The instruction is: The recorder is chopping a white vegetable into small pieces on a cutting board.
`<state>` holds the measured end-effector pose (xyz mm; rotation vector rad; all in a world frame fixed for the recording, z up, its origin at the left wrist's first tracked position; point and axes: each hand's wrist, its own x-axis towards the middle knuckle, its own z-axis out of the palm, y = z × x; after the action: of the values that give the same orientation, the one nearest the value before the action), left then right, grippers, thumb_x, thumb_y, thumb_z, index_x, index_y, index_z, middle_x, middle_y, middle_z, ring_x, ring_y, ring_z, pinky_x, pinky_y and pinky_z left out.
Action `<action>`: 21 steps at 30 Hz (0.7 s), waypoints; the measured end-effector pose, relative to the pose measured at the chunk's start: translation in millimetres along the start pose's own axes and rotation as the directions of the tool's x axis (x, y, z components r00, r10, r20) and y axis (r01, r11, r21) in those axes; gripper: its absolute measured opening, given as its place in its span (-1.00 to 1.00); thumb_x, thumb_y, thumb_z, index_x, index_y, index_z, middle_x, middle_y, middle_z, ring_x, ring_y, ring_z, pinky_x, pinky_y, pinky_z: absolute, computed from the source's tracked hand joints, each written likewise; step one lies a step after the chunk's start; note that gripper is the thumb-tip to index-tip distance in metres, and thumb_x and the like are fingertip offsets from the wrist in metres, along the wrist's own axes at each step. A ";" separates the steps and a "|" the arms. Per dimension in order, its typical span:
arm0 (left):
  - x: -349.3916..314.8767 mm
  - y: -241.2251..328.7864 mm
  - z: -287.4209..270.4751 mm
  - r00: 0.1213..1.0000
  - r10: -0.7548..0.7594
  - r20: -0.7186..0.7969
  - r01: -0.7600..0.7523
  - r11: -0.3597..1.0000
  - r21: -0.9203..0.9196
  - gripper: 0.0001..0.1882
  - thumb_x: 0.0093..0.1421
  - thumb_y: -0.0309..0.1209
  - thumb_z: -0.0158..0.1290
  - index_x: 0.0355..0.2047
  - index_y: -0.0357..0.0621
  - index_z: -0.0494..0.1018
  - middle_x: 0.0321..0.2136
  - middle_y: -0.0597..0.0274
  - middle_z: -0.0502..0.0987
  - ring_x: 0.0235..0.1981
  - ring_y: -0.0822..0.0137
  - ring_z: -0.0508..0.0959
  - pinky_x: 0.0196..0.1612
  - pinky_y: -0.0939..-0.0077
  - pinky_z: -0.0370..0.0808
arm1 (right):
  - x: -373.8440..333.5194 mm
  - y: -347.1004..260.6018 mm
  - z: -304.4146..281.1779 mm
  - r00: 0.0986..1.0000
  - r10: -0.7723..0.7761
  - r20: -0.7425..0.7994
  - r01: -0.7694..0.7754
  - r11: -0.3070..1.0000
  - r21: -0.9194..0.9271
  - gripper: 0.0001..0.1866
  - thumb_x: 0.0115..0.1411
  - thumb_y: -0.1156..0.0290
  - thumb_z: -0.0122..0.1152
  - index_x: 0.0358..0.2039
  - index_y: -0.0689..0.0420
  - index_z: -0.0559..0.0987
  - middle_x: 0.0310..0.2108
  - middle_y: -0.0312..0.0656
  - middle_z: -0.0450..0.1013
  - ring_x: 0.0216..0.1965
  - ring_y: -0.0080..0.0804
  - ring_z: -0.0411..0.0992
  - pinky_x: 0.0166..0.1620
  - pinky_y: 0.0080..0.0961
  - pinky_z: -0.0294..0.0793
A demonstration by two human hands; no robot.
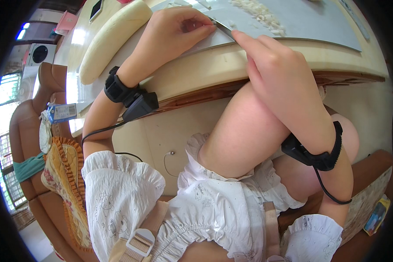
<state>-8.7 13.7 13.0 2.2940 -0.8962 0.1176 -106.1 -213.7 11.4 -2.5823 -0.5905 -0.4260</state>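
Observation:
My right hand (277,56) is closed around a knife (223,29), its index finger stretched along toward the blade; the handle is hidden by the hand. The thin blade points left over the edge of a grey cutting board (323,26). My left hand (174,30) is closed, thumb and fingertips pinched together by the knife's tip; what lies between them is too small to make out. Chopped white pieces (262,16) form a strip on the board. Beside my left forearm lies a long pale vegetable (113,43), looking like a white radish.
A phone (96,10) lies at the table's far left, near a pink bin (67,22) beyond it. The table edge (231,59) curves above my legs. Left of me stands a brown wooden seat (28,131) with a frilled cushion (63,174) and a blue packet (62,112).

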 end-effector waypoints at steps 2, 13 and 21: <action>-0.8 -0.2 0.0 1.000 -0.010 0.001 0.010 1.000 0.001 -0.87 0.24 -0.46 0.28 -0.24 -0.25 0.67 -0.39 0.33 0.64 -0.35 0.54 0.51 -0.19 0.61 0.49 | 0.8 -0.9 -1.8 0.999 0.011 0.034 -0.011 1.000 -0.016 -0.60 0.20 0.62 0.17 0.08 0.21 0.57 -0.31 0.01 0.52 -0.34 0.04 0.52 -0.29 -0.13 0.50; -2.1 -0.7 -0.4 0.999 -0.032 0.017 0.032 0.999 0.028 -0.87 0.25 -0.46 0.27 -0.24 -0.26 0.66 -0.39 0.34 0.63 -0.37 0.56 0.49 -0.22 0.63 0.47 | -5.7 3.2 -2.6 0.998 0.067 -0.009 -0.066 0.997 0.038 -0.58 0.23 0.61 0.14 0.12 0.18 0.56 -0.28 0.03 0.54 -0.33 0.06 0.52 -0.24 -0.17 0.51; -0.9 -1.1 0.0 1.000 -0.008 0.015 0.009 1.000 -0.013 -0.87 0.24 -0.48 0.26 -0.24 -0.27 0.67 -0.39 0.32 0.64 -0.37 0.54 0.50 -0.23 0.62 0.47 | -7.3 3.5 -5.2 0.999 -0.003 -0.051 0.009 0.993 0.114 -0.55 0.22 0.64 0.13 0.14 0.12 0.57 -0.29 0.00 0.53 -0.37 -0.02 0.50 -0.28 -0.22 0.48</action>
<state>-8.6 14.8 12.1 2.2891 -0.8923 0.0903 -111.8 -221.5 11.7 -2.4542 -0.5881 -0.4449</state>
